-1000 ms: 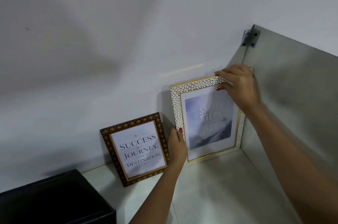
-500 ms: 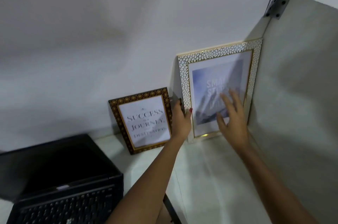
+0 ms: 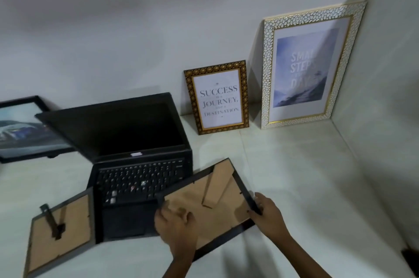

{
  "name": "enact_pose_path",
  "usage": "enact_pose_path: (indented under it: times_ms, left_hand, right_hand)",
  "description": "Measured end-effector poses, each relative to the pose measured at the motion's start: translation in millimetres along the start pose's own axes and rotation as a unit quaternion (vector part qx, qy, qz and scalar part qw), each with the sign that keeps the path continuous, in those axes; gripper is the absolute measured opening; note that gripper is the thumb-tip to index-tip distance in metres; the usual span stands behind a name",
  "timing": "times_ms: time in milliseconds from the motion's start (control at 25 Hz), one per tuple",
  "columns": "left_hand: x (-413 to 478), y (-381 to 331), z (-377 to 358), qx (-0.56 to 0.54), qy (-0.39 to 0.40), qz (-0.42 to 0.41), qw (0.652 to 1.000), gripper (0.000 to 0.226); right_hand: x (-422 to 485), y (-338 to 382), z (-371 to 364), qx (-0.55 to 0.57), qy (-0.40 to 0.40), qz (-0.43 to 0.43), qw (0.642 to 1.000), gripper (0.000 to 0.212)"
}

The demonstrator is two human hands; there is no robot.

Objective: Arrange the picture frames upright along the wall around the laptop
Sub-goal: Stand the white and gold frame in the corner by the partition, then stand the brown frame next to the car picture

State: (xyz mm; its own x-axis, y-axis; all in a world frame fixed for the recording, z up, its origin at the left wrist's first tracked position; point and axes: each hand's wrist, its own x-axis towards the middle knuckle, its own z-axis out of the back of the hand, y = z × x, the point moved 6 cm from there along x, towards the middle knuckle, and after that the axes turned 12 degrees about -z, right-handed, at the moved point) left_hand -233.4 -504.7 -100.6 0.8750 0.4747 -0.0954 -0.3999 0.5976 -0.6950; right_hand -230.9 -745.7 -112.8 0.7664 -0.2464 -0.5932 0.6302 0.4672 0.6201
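Head camera is looking down on your white desk (image 3: 294, 164), and the surroundings are crowded. An open black laptop (image 3: 136, 155) is sitting in the middle with its screen dark. Leaning upright against the wall behind it to the right are two frames: the small gold-brown "Success is a Journey" frame (image 3: 217, 97) and, just beside it in the corner, the tall white-and-gold mosaic frame (image 3: 310, 64), whose right edge is resting against the grey side panel (image 3: 385, 73). At the far left, a black frame with a car picture (image 3: 20, 129) is tilting back behind the laptop lid, which is covering part of it. A second face-down frame (image 3: 61, 232) is lying left of the laptop, brown backing and black stand showing, its edge touching the laptop's base.

You are holding the black frame (image 3: 208, 205) back side up, its brown backing board and folded easel stand facing you. It is overlapping the laptop's right front corner, so the laptop is standing between this frame and the wall.

Your left hand (image 3: 175, 225) is pressing onto the backing near the frame's lower left, fingers curled on the board. Your right hand (image 3: 267, 212) is gripping the right edge, fingers wrapped around the black rim.
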Motion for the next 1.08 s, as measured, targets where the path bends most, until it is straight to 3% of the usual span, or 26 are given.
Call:
enact_pose_path:
  times_ms: [120, 240, 400, 560, 600, 640, 720, 840, 880, 960, 1080]
  left_hand:
    - [-14, 32, 11, -0.032, 0.015, 0.203, 0.979, 0.051]
    - [-9, 40, 16, -0.115, 0.055, 0.24, 0.962, 0.054]
    - [13, 29, 44, -0.207, 0.188, 0.188, 0.942, 0.038]
    - [37, 25, 102, -0.278, 0.309, 0.191, 0.889, 0.007]
    - [43, 26, 118, -0.292, 0.322, 0.196, 0.879, 0.009]
    - [54, 29, 136, -0.305, 0.318, 0.198, 0.876, 0.019]
    - [78, 38, 171, -0.315, 0.302, 0.194, 0.879, 0.033]
    - [116, 65, 226, -0.313, 0.34, 0.182, 0.868, 0.03]
    - [131, 79, 248, -0.293, 0.359, 0.17, 0.87, 0.034]
    - [161, 106, 289, -0.236, 0.366, 0.14, 0.889, 0.051]
    - [218, 158, 345, -0.206, 0.265, 0.108, 0.936, 0.058]
  right_hand:
    - [-6, 5, -8, 0.009, -0.016, -0.043, 0.999, 0.029]
    - [-12, 3, -18, 0.1, 0.026, -0.117, 0.988, 0.033]
    - [-36, 29, -5, 0.192, 0.082, -0.086, 0.974, 0.027]
    - [-77, 94, 14, 0.231, 0.12, 0.04, 0.965, 0.01]
    - [-89, 112, 12, 0.209, 0.127, 0.082, 0.966, 0.012]
    - [-98, 129, 7, 0.16, 0.11, 0.129, 0.972, 0.025]
    - [-108, 160, -6, 0.04, -0.016, 0.213, 0.976, 0.044]
    - [-118, 209, -60, 0.007, -0.143, 0.319, 0.937, 0.03]
    - [-123, 226, -85, 0.038, -0.145, 0.331, 0.932, 0.026]
    - [-129, 253, -131, 0.194, -0.061, 0.307, 0.93, 0.022]
    - [-128, 298, -199, 0.345, 0.004, 0.256, 0.903, 0.011]
